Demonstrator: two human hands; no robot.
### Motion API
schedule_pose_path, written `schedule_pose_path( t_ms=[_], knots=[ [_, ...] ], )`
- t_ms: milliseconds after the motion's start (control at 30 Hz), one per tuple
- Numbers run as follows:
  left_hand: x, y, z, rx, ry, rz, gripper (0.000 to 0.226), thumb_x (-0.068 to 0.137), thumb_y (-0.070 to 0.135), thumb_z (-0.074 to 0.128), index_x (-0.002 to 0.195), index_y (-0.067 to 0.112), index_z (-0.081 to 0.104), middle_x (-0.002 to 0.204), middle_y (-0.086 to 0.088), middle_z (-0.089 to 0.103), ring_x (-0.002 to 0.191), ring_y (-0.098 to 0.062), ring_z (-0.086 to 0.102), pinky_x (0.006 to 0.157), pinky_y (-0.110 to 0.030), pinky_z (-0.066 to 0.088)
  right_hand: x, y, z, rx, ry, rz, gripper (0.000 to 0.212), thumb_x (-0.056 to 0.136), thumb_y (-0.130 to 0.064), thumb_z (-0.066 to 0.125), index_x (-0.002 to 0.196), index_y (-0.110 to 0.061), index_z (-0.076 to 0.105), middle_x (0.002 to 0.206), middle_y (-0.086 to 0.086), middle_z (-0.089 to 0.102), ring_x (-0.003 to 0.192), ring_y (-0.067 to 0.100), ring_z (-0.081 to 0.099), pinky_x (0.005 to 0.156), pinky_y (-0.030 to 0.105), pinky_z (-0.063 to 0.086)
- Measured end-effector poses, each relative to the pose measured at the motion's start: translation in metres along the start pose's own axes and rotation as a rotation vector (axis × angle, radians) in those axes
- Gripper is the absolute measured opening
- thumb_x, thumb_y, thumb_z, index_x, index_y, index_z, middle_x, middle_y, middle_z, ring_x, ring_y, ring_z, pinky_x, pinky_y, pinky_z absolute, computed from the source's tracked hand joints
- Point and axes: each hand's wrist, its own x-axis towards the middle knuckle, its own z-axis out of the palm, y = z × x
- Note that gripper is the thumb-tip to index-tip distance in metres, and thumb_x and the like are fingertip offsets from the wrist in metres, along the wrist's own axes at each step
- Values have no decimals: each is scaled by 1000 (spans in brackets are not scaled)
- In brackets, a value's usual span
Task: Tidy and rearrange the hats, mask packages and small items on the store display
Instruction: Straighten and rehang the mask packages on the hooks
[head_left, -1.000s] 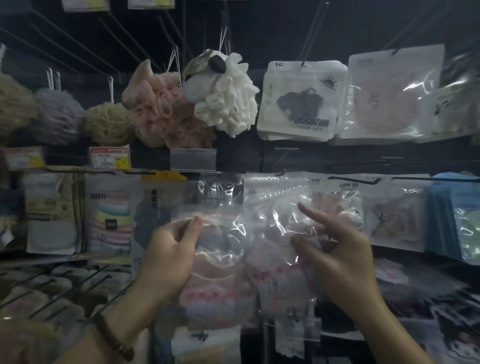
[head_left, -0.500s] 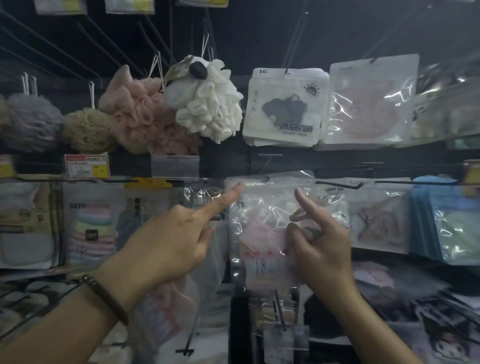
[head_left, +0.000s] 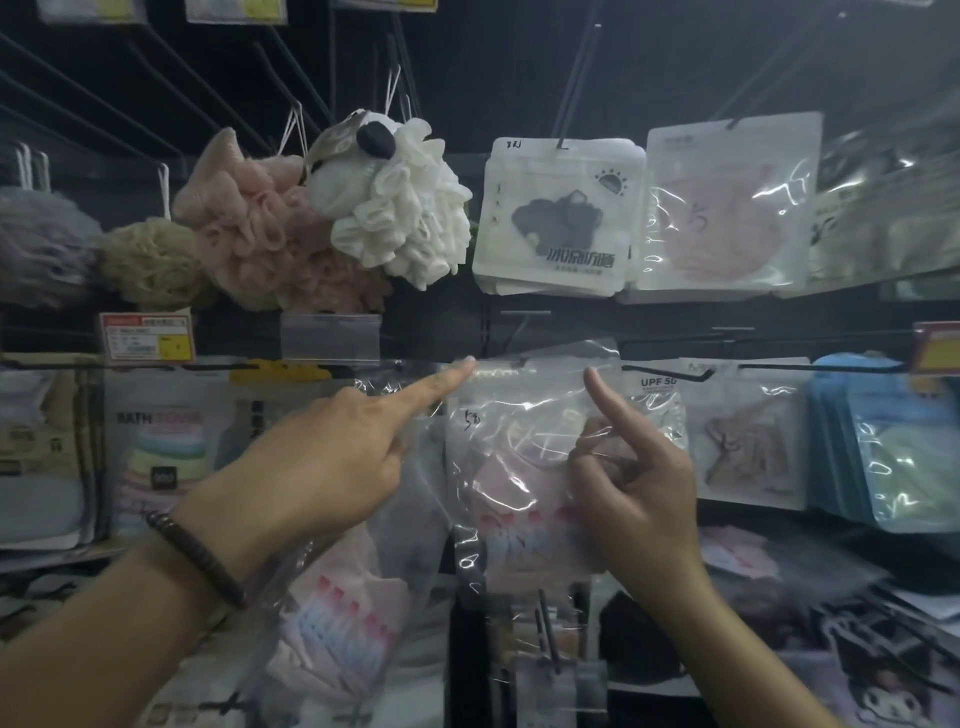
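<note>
A clear mask package with a pale pink mask inside hangs at the middle row's peg. My right hand pinches its right side between thumb and curled fingers, with the index finger raised. My left hand points its index finger at the package's top left corner by the peg. A second clear package with a pink and white mask hangs below my left palm, apparently held by the curled fingers. More mask packs hang above: a white one with a black mask and a pink one.
Bath puffs hang upper left: white, pink, beige. Bath towel packs sit left, a UPF mask pack and blue packs right. Black peg hooks jut out above and below. Price tags line the rail.
Both hands rose to the middle peg. My left hand let go of the top of the package it held up and now points at the peg. The right hand brought its package up.
</note>
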Motion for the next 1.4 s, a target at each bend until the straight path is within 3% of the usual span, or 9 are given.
schedule_pose_path(
  t_ms=[133,467,567,633,900,1000,1167,1300,1400],
  knots=[
    [1,-1,-6,13,0,8,89,110,23,43,139,89,-9,60,2,56,49,-14,51,56,-41,57,2,0,3,44,19,-9,81,92,23,54,148,-35,56,73,-5,55,46,12,36,37,28,35],
    [12,-7,-3,81,-35,0,82,105,17,45,150,79,15,59,4,62,47,-12,55,45,-33,47,16,2,11,-178,-12,116,70,98,4,57,159,-28,47,101,-10,67,49,4,48,41,24,45],
    [7,-22,2,-1,40,-2,59,108,28,51,147,68,34,59,5,64,52,-13,61,58,-47,59,30,6,13,-574,-90,125,72,102,-12,61,167,-29,34,113,-6,63,86,9,63,81,34,60],
    [1,-31,6,-102,100,3,40,106,34,57,137,58,50,65,9,69,57,-10,64,64,-49,60,35,9,14,-845,-137,93,75,103,-23,61,169,-31,26,129,-1,64,118,18,61,106,42,51],
    [-18,-31,0,-327,252,-53,11,96,37,76,101,47,77,87,22,78,81,2,73,75,-31,59,41,21,17,-1192,-141,47,69,102,-54,57,163,-37,32,128,9,64,105,29,66,78,39,55],
    [-17,-21,13,-538,312,-114,10,97,30,76,97,39,80,82,21,79,73,1,74,65,-22,56,26,16,20,-996,63,-111,55,103,-51,53,153,-29,54,121,7,59,109,26,57,86,40,50],
    [-8,-10,33,-836,412,-172,11,99,24,75,97,34,80,86,18,81,78,0,76,62,-12,55,-3,-11,22,-510,152,-47,58,97,-61,56,146,-29,57,121,-6,58,109,8,58,89,25,49],
    [-2,-4,41,-999,414,-192,7,96,24,79,97,30,82,91,10,83,86,-8,80,77,-30,64,-2,-23,18,-85,68,123,47,95,-25,80,138,-37,66,91,1,77,73,17,78,65,31,65],
    [1,-5,43,-936,440,-160,3,90,34,82,93,33,83,89,13,82,85,-8,79,77,-27,62,2,-21,15,-65,158,-8,38,93,-10,81,124,-33,78,86,2,77,68,27,76,64,38,66]
  ],
)
